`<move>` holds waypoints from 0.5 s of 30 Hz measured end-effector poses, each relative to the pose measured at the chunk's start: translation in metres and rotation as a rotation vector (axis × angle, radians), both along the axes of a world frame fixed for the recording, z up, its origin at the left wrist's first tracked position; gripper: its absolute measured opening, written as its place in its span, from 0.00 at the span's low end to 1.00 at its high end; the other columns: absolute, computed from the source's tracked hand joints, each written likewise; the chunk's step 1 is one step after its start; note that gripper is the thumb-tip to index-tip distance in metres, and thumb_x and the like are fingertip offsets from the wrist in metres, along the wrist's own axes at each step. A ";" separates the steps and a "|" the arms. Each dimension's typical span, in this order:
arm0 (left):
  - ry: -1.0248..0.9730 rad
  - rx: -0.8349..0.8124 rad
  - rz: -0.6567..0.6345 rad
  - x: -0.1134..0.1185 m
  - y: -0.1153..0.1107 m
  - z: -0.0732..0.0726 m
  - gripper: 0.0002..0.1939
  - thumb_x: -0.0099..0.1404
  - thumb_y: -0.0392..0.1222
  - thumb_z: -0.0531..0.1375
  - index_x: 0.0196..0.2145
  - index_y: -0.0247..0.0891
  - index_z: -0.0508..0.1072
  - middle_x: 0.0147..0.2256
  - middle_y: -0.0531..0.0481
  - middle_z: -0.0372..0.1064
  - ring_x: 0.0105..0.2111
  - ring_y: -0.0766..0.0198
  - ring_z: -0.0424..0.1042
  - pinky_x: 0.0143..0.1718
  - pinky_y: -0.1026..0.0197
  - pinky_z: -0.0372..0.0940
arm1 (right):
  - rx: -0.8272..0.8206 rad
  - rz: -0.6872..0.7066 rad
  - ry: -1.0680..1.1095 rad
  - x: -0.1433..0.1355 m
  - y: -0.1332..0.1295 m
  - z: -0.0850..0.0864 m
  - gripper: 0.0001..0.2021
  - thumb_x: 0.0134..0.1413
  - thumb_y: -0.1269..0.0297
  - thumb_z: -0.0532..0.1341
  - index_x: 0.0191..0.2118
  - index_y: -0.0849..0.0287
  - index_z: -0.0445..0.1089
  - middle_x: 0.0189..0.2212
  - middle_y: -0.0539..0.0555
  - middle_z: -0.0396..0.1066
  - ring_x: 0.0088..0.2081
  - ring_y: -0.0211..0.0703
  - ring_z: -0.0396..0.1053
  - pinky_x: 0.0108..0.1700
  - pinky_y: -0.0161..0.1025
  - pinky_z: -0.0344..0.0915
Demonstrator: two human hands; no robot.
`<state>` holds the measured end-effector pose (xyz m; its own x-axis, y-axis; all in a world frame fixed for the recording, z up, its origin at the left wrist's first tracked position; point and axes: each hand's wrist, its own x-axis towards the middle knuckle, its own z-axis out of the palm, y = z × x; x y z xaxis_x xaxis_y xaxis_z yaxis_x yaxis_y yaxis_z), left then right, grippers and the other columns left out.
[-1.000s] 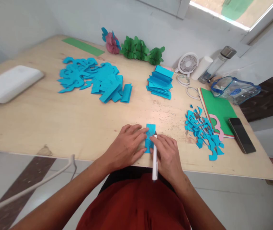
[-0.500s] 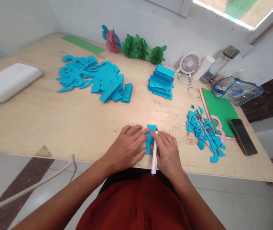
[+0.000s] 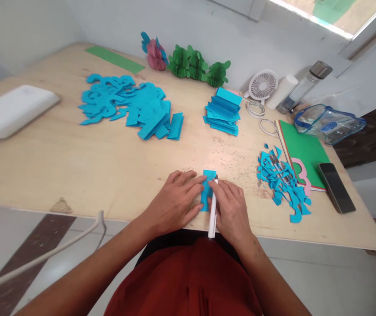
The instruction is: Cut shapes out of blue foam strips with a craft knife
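A small blue paper piece (image 3: pixel 209 175) lies at the table's front edge, between my two hands. My left hand (image 3: pixel 176 199) holds it from the left; fingertips and thumb press on its edge, and the fingers are bent. From the other side, my right hand (image 3: pixel 230 204) grips a white pen (image 3: pixel 212 215) between thumb and fingers. The pen's dark tip points away from me, beside the paper's upper right corner, and its clip end is toward my body. My right fingertips also touch the paper. Part of the paper is hidden under both hands.
Blue cut-outs (image 3: pixel 109 96), folded blue papers (image 3: pixel 222 112) and blue scraps (image 3: pixel 280 180) lie around. Right stand a fan (image 3: pixel 263 85), a bottle (image 3: pixel 301 92), a clear pouch (image 3: pixel 328 125), green sheets (image 3: pixel 306 151) and a phone (image 3: pixel 336 188). A white device (image 3: pixel 16 112) sits left.
Both hands, the pen and the paper keep nearly the same positions. Only the camera view has shifted slightly.
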<state>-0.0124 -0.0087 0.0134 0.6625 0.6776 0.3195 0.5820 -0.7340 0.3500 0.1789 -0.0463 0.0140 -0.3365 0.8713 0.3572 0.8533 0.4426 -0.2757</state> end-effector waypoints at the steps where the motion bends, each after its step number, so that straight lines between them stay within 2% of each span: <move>1: 0.004 -0.001 -0.001 0.000 0.000 0.000 0.19 0.67 0.42 0.53 0.54 0.34 0.67 0.59 0.41 0.66 0.57 0.44 0.61 0.56 0.42 0.54 | 0.001 -0.001 0.000 0.000 0.000 0.000 0.18 0.64 0.71 0.53 0.58 0.60 0.65 0.50 0.61 0.73 0.54 0.53 0.66 0.53 0.50 0.61; 15: -0.011 0.009 -0.004 0.000 0.000 0.000 0.19 0.67 0.41 0.52 0.53 0.34 0.67 0.58 0.39 0.67 0.57 0.44 0.62 0.56 0.41 0.54 | 0.004 0.002 0.000 0.002 0.000 -0.001 0.18 0.63 0.71 0.54 0.57 0.59 0.67 0.49 0.60 0.74 0.54 0.52 0.66 0.53 0.48 0.60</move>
<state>-0.0128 -0.0085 0.0136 0.6615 0.6720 0.3329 0.5749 -0.7395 0.3503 0.1813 -0.0461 0.0133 -0.3382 0.8690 0.3612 0.8523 0.4455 -0.2740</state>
